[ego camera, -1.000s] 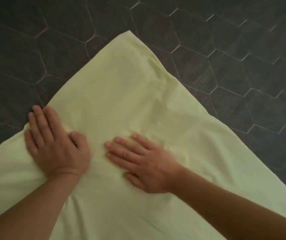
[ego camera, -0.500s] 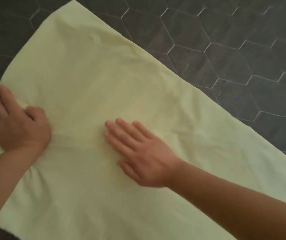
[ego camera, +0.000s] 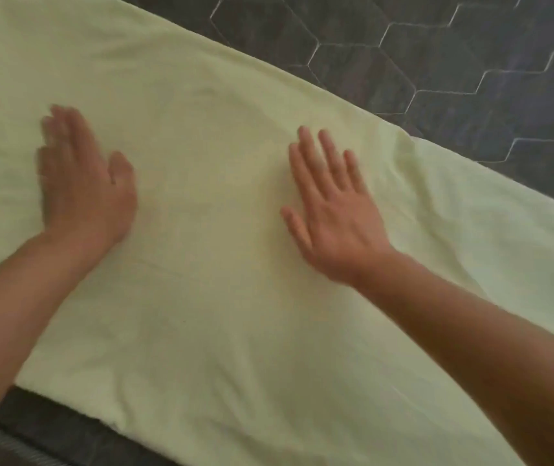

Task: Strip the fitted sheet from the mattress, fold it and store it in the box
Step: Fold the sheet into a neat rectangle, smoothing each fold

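Note:
The pale yellow fitted sheet (ego camera: 215, 136) lies folded into a long flat band on the dark quilted mattress (ego camera: 453, 62). My left hand (ego camera: 84, 183) rests flat on the sheet at the left, fingers together and blurred. My right hand (ego camera: 332, 210) lies palm down near the middle, fingers spread and pointing away from me. Neither hand grips any cloth. A fold edge (ego camera: 413, 142) shows on the sheet to the right of my right hand. No box is in view.
The mattress surface with hexagon stitching (ego camera: 386, 38) runs along the far right. The mattress's near edge with dark piping (ego camera: 33, 428) shows at the bottom left.
The view has swung so the sheet now runs across the frame. Both hands have slid apart over the cloth, and my right hand's fingers now point away from me instead of left.

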